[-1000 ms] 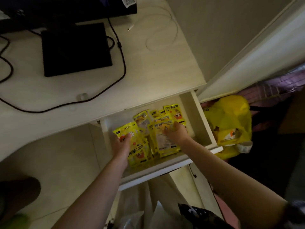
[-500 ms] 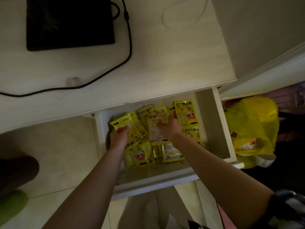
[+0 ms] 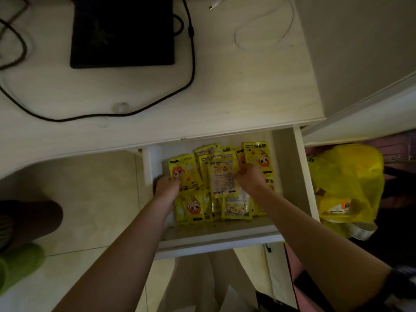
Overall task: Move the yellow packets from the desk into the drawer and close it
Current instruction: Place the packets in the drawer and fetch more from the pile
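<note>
The white drawer [image 3: 290, 176] under the desk [image 3: 236, 97] stands pulled out. Several yellow packets [image 3: 193, 206] with a cartoon face lie piled inside it. My left hand [image 3: 167, 186] grips the lower edge of a packet [image 3: 184, 172] at the pile's left side. My right hand [image 3: 249, 176] pinches the right edge of a packet [image 3: 222, 179] lying print side up in the middle. Both forearms reach in over the drawer's front. No packet shows on the desk top.
A black flat device [image 3: 122, 30] and a black cable [image 3: 157, 102] lie on the desk, with a thin white cable [image 3: 263, 25] at the back. A yellow plastic bag [image 3: 346, 188] sits on the floor right of the drawer. A green slipper [image 3: 20, 264] is at the lower left.
Both hands have stayed in the drawer and shifted the packets slightly. The middle packet now lies further over the pile. The camera has come closer.
</note>
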Demonstrator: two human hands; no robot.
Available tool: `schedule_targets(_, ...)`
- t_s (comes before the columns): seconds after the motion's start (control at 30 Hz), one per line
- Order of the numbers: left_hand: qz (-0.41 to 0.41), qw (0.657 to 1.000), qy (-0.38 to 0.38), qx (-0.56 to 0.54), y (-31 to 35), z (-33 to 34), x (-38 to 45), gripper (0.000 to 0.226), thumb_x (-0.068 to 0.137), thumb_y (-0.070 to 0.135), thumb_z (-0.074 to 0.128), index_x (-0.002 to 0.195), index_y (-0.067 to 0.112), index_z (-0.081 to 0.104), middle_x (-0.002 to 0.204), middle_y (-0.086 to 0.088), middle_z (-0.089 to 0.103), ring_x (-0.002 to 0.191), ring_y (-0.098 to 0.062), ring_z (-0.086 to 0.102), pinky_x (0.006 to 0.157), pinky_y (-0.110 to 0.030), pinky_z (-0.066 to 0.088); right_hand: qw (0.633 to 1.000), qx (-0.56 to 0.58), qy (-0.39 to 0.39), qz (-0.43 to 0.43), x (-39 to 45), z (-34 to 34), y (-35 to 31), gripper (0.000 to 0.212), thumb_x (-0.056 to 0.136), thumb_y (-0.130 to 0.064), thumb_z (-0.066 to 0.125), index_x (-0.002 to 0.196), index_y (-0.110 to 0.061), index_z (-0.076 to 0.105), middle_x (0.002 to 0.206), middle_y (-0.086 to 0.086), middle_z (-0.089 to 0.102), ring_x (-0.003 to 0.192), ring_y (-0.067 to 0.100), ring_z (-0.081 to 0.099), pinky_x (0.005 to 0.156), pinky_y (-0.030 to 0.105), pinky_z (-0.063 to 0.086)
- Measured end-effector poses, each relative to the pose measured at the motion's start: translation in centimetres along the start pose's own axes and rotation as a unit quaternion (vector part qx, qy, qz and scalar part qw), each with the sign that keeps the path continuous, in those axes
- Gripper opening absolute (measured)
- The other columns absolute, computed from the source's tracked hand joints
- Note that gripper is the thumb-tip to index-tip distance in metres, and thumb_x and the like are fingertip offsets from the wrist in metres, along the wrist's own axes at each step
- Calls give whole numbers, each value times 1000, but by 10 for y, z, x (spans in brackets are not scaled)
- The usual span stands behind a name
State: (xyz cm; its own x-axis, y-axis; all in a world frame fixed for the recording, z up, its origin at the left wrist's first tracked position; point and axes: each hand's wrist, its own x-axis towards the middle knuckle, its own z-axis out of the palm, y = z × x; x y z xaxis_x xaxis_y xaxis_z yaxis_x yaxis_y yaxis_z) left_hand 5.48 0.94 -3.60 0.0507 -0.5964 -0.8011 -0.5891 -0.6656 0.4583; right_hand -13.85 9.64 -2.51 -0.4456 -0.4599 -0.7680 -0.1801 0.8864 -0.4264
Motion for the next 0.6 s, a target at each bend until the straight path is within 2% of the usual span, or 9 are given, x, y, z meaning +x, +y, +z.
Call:
schedule_targets(0.03,4,1000,-4,20,0,-2,-4,15,94,7,50,99,11,64,81,-4,61,68,-13,55,61,-24,46,1000,-15,0,-2,-5,-5,0,32,91,-10,49,122,-7,56,84,7,61,61,15,49,48,24,35)
schedule_targets(0.1,25,998,-18,61,2,-7,-14,20,92,5,49,97,11,67,94,-9,64,78,-19,59,74,-30,49,999,-36,4,-11,-14,-15,0,35,90,-5,43,123,-7,57,84,10,60,57,15,46,47,24,33)
schedule_targets(0.2,70,992,-34,98,7,-15,-37,36,90,3,48,122,9,64,111,-11,65,78,-16,59,69,-27,47,998,-51,10,-34,-37,-28,-5,33,92,-7,39,119,-5,58,89,14,64,62,19,50,49,24,36)
schedule_targets(0.23,86,990,-37,106,7,-18,-45,38,90,3,49,125,10,62,115,-11,65,76,-15,60,68,-27,47,997,-61,12,-47,-45,-31,-7,33,93,-9,39,120,-6,58,93,14,66,66,20,53,50,24,38)
schedule_targets(0.33,116,984,-37,128,7,-28,-72,34,91,10,51,124,14,61,111,-6,65,89,-19,61,82,-35,49,992,-82,12,-100,-72,-41,-13,35,96,-11,39,127,-8,54,97,12,66,67,17,55,51,23,39)
schedule_targets(0.4,116,984,-27,135,4,-36,-90,32,90,13,53,122,15,61,109,-6,66,92,-21,62,85,-37,50,985,-97,9,-140,-90,-43,-20,36,97,-14,40,130,-9,51,95,8,63,64,13,54,50,22,39)
schedule_targets(0.5,156,976,11,150,-2,-52,-120,29,91,14,54,119,12,62,117,-9,66,105,-23,62,80,-27,44,969,-136,8,-205,-117,-40,-31,33,97,-17,42,128,-9,51,106,11,65,65,12,54,52,23,41)
schedule_targets(0.53,169,973,29,152,-6,-57,-128,29,92,14,53,120,11,61,117,-9,66,105,-23,62,79,-26,43,962,-154,5,-224,-125,-37,-34,32,97,-17,42,127,-9,51,110,11,65,69,14,56,55,24,41)
schedule_targets(0.6,195,966,68,156,-13,-68,-145,29,93,15,51,120,12,61,114,-9,68,103,-24,64,80,-27,47,945,-196,-3,-261,-137,-27,-41,32,97,-17,45,128,-9,50,119,10,61,92,23,61,70,25,44)
